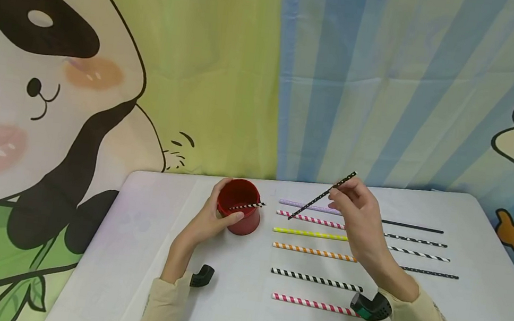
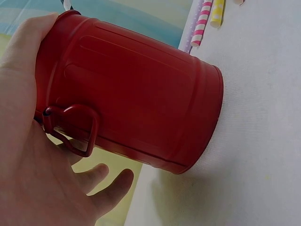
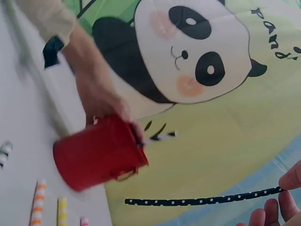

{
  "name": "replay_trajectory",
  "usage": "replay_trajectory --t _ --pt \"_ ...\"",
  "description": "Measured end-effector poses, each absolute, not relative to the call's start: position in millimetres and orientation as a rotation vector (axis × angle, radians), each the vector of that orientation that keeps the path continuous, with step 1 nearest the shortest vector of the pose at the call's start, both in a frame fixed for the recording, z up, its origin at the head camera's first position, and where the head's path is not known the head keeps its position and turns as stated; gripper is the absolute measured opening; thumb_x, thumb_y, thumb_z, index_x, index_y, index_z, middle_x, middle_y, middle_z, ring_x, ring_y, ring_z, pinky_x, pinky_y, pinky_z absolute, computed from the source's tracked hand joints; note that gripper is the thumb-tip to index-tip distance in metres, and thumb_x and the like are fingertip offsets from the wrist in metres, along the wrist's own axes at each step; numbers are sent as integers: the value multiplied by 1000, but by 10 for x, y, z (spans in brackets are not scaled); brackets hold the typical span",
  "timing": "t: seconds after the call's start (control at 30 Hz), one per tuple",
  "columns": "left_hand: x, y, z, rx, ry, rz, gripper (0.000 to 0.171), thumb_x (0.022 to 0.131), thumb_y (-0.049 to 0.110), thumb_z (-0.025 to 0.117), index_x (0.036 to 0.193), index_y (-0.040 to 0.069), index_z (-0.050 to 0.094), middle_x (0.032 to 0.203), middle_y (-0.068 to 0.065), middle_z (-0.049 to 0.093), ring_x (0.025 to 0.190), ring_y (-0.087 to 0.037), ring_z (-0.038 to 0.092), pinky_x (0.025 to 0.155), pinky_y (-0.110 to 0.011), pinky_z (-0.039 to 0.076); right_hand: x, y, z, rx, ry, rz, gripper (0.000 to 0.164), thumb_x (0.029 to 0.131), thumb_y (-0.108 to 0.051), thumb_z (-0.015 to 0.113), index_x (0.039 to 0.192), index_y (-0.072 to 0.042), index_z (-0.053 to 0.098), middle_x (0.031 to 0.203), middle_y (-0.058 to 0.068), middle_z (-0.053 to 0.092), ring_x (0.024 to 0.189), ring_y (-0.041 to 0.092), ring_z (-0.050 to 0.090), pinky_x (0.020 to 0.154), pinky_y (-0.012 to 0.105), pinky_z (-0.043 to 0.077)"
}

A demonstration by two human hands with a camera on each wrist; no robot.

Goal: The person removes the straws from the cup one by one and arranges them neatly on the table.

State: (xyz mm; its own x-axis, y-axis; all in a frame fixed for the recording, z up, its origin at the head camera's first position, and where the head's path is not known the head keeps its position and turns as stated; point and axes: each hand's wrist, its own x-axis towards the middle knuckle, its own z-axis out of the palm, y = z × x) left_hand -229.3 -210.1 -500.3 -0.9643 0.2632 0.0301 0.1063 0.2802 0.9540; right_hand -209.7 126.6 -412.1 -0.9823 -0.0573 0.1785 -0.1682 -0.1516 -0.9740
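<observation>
A red metal bucket (image 1: 245, 223) with a small wire handle (image 2: 87, 132) stands on the white table, gripped at its rim by my left hand (image 1: 206, 218), thumb at the near side. One black-and-white striped paper straw (image 1: 251, 206) leans inside, its end poking past the rim. Pinched between my right thumb and fingers is a black straw with white dots (image 1: 315, 200). My right hand (image 1: 360, 221) holds it slanted in the air above the laid-out straws, right of the bucket. In the right wrist view this dotted straw (image 3: 202, 201) stays apart from the bucket.
Several straws lie in rows on the table (image 1: 127, 273): purple (image 1: 287, 203), pink striped (image 1: 288, 216), yellow (image 1: 308, 233), orange striped (image 1: 313, 251), black striped (image 1: 314, 279), red striped (image 1: 312, 302). Several dark ones, including a plain black straw (image 1: 414, 226), lie at right. A printed curtain (image 1: 229, 71) hangs behind.
</observation>
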Motion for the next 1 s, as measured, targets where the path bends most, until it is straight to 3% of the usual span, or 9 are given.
replay_trajectory --t 0.1,0.33,0.6,0.83,1.0 --pt "-2277 -2097 -4962 346 2404 1764 89 90 24 74 158 25 16 151 -5 39 142 -30 35 105 -54 47 -2082 1322 -4154 291 -2052 2198 5 98 -4 61 99 -7 58 98 0 59 92 13 60 82 23 52" --pt "-2298 -2118 -5021 337 2414 1762 87 90 28 75 155 35 19 150 -2 40 142 -27 36 104 -52 48 -2030 1386 -4212 455 -2240 1718 8 95 0 61 101 -1 56 100 -1 58 95 11 57 87 22 46" --pt "-2302 -2117 -5021 358 2408 1775 89 90 26 75 157 27 17 151 -4 40 141 -29 36 103 -52 48 -2011 1424 -4273 567 -2443 1302 19 89 -1 64 98 -15 56 100 -7 57 96 12 53 86 29 44" --pt "-2301 -2118 -5028 346 2406 1775 85 90 26 75 153 39 20 149 -1 41 140 -25 37 105 -52 47 -2007 1411 -4305 674 -2533 1041 17 82 -2 62 90 -16 56 92 -5 56 91 13 48 81 31 40" --pt "-2306 -2113 -5028 353 2401 1784 85 90 25 75 154 38 20 149 0 41 139 -24 38 104 -50 47 -1971 1413 -4343 752 -2563 761 17 78 -5 61 89 -17 55 88 -5 54 81 13 44 72 30 38"
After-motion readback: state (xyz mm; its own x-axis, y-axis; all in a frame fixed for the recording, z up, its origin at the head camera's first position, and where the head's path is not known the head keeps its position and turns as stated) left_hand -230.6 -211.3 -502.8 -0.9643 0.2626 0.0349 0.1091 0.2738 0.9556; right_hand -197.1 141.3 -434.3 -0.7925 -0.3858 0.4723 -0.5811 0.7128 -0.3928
